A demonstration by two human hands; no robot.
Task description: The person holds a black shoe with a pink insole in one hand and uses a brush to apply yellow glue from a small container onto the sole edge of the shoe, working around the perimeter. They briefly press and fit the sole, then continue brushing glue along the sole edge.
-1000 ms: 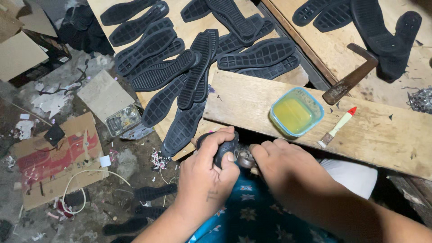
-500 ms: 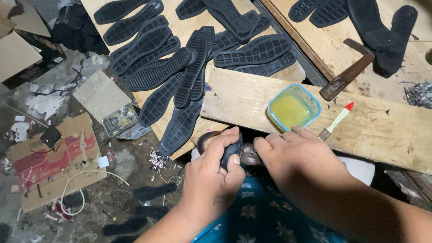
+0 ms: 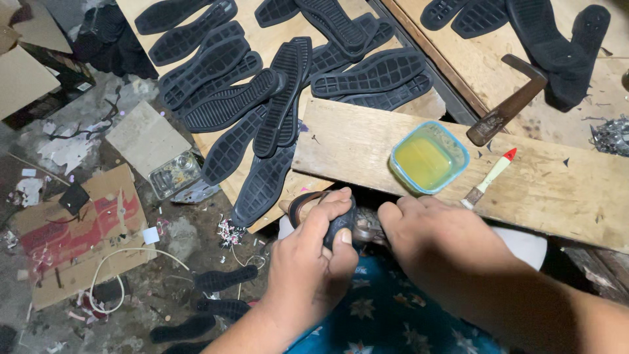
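Note:
My left hand (image 3: 308, 259) grips a dark shoe piece (image 3: 334, 219) with a brown edge, held over my lap just below the front edge of a wooden plank (image 3: 367, 147). Beside it, my right hand (image 3: 436, 242) is closed against the same piece; what its fingers hold is hidden. On the plank stands a blue-rimmed tub of yellow glue (image 3: 428, 157). A small brush with a red tip (image 3: 490, 177) lies to the tub's right. A hammer (image 3: 508, 105) rests behind them.
Several black rubber soles (image 3: 262, 98) lie spread over a board at the back, more at the top right (image 3: 550, 39). The floor at the left holds cardboard (image 3: 72, 236), a clear tray (image 3: 173, 174), a white cord, scraps and loose soles (image 3: 223, 278).
The view has drifted a little. Both hands stay on the shoe piece, shifting slightly around it. Nothing on the plank has moved.

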